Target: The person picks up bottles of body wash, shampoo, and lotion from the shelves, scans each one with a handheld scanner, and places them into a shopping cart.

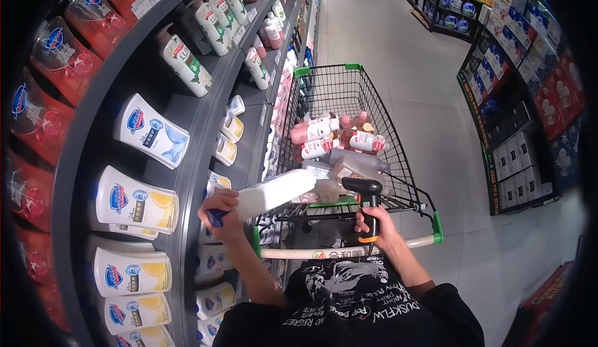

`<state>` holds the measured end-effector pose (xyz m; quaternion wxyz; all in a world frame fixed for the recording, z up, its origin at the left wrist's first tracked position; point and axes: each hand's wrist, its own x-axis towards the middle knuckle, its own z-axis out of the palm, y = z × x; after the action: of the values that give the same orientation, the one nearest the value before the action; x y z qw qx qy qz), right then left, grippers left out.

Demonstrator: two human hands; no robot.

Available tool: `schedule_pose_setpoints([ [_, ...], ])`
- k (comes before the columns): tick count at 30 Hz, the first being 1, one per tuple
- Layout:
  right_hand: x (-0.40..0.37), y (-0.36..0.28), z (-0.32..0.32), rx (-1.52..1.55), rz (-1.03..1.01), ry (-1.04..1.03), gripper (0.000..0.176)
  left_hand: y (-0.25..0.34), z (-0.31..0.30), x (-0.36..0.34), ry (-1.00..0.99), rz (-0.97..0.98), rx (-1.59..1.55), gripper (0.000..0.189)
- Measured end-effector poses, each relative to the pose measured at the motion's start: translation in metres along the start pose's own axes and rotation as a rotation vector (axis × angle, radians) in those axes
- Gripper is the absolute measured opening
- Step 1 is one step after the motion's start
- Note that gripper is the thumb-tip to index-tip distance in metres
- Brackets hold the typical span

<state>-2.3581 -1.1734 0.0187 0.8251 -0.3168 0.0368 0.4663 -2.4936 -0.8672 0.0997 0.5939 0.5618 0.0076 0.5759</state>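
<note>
Head view: bottle's far end lies toward scanner
Left hand (223, 215) grips the white bottle (274, 192) by its capped end over the cart (324, 252), its length pointing right at the scanner (366, 191) clenched in the right hand (377, 225)

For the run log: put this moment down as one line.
left hand: holds white bottle | right hand: holds black scanner | cart: pink bottles inside | shelf: on left
</note>
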Motion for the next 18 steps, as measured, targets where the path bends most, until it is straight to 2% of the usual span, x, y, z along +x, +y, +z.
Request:
schedule_pose_setpoints([
  [1,-0.003,-0.002,0.003,0.009,0.036,-0.004,0.039,0.009,0.001,0.006,-0.229,0.15,0.004,0.019],
  [2,-0.005,-0.007,0.004,0.031,0.07,-0.058,0.04,0.018,0.004,0.016,-0.338,0.193,-0.045,0.016],
  [3,-0.008,-0.015,0.005,0.002,0.1,-0.094,0.044,0.029,0.008,0.028,-0.337,0.181,-0.042,0.016],
  [5,-0.013,-0.034,0.009,-0.046,0.212,-0.241,0.046,0.044,0.01,0.047,-0.764,0.179,-0.199,0.012],
  [7,-0.02,-0.05,0.017,-0.211,0.261,-0.264,0.048,0.052,0.014,0.047,-0.775,0.148,-0.255,0.01],
  [9,-0.019,-0.057,0.021,-0.332,0.298,-0.324,0.048,0.058,0.019,0.058,-1.031,0.181,-0.278,0.013],
  [13,-0.009,-0.059,0.029,-0.326,0.407,-0.469,0.047,0.049,0.026,0.05,-1.07,0.197,-0.437,0.02],
  [15,-0.009,-0.057,0.041,-0.322,0.422,-0.376,0.05,0.053,0.029,0.048,-1.065,0.235,-0.501,0.026],
  [17,-0.006,-0.055,0.045,-0.299,0.447,-0.375,0.053,0.062,0.034,0.048,-1.083,0.205,-0.471,0.024],
  [18,-0.005,-0.054,0.041,-0.296,0.452,-0.374,0.053,0.064,0.038,0.047,-1.093,0.26,-0.472,0.024],
])
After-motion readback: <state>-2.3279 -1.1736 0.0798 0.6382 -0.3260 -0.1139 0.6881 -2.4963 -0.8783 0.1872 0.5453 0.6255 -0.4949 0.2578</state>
